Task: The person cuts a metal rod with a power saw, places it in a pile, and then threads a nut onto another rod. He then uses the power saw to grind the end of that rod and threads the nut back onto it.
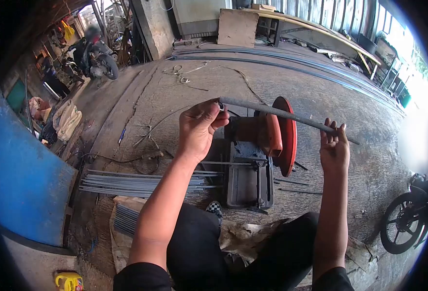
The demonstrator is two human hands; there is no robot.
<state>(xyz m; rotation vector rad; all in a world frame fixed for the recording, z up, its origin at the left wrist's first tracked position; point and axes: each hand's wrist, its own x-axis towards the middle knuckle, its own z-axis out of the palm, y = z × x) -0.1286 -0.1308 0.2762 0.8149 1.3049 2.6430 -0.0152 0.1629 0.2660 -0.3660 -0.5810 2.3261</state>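
Observation:
In front of me a long grey threaded rod (267, 109) is held up, slanting down to the right. At its left end my left hand (198, 127) is closed, thumb and fingers pinched together. A small dark ring, perhaps a nut, shows between those fingertips, partly hidden. My right hand (334, 143) grips the rod near its other end, fingers wrapped around it from below. Below and behind the rod stands a cut-off saw (275, 133) with a red-orange guard and a dark metal base (232, 186).
Several thin grey rods (122, 182) lie left of the saw. A bundle of short rods (129, 219) rests on sacking near my knee. A blue panel (25, 169) stands at left, a motorcycle wheel (403, 223) at right. Long bars (272, 59) cross the floor behind.

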